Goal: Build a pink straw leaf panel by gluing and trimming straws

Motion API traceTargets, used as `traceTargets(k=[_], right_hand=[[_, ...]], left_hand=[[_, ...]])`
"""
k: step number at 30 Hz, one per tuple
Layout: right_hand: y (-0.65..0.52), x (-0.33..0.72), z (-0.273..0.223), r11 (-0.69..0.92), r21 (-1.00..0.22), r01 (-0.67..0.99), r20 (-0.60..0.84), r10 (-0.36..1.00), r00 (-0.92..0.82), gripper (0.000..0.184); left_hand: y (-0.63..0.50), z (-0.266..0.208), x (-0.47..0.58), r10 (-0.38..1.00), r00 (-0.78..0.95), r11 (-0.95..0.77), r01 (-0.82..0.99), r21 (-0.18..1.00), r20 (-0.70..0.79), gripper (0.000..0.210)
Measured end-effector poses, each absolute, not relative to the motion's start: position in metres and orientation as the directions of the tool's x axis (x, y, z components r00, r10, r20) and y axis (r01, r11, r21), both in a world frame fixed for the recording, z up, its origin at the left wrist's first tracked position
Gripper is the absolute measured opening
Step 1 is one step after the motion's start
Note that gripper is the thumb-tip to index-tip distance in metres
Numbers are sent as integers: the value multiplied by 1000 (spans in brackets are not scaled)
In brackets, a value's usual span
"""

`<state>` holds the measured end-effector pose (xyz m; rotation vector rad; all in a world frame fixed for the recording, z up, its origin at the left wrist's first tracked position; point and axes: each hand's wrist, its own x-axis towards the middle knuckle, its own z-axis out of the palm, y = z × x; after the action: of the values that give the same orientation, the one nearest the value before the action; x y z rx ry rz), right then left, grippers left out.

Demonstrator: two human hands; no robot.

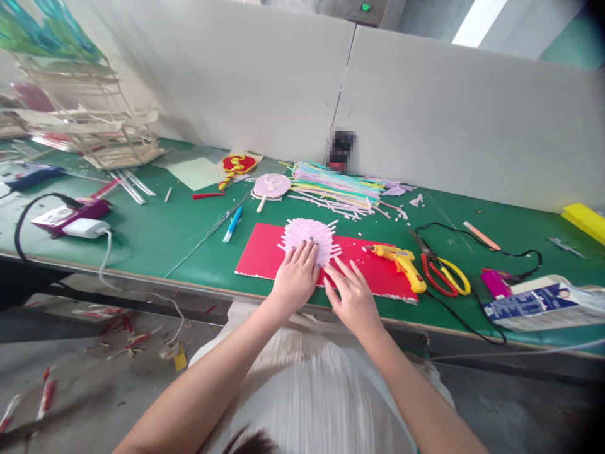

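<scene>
A round piece made of pale pink strips (307, 231) laid side by side rests on a red board (259, 249), some strip ends sticking out past its edge. My left hand (297, 268) lies flat on the piece's lower part, fingers stretched out. To the right, my right hand (348, 284) has its fingers spread, with the fingertips at the strip ends on the lower right; whether they press on a strip I cannot tell. A yellow glue gun (399, 261) lies on the board's right part, beyond my right hand.
Red-and-yellow-handled pliers (444, 271) and a dark cord lie right of the board. Behind it are a bundle of pastel strips (335, 186) and a pink lollipop-shaped piece (271, 185). A blue pen (232, 224) lies left, a power strip (70, 216) farther left. A grey partition (227, 75) stands behind.
</scene>
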<state>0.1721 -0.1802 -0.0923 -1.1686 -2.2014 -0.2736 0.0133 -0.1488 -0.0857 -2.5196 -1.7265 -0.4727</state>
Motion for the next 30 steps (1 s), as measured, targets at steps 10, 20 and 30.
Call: traceTargets(k=[10, 20, 30], right_hand=[[-180, 171, -90, 578, -122, 807, 590, 696, -409, 32], [-179, 170, -91, 584, -128, 802, 598, 690, -408, 30], [-178, 174, -94, 591, -201, 781, 631, 688, -358, 36]], left_hand=[[-149, -84, 13, 901, 331, -379, 915, 140, 280, 49], [-148, -85, 14, 900, 332, -380, 915, 134, 282, 49], [-149, -85, 12, 894, 339, -391, 909, 143, 292, 49]])
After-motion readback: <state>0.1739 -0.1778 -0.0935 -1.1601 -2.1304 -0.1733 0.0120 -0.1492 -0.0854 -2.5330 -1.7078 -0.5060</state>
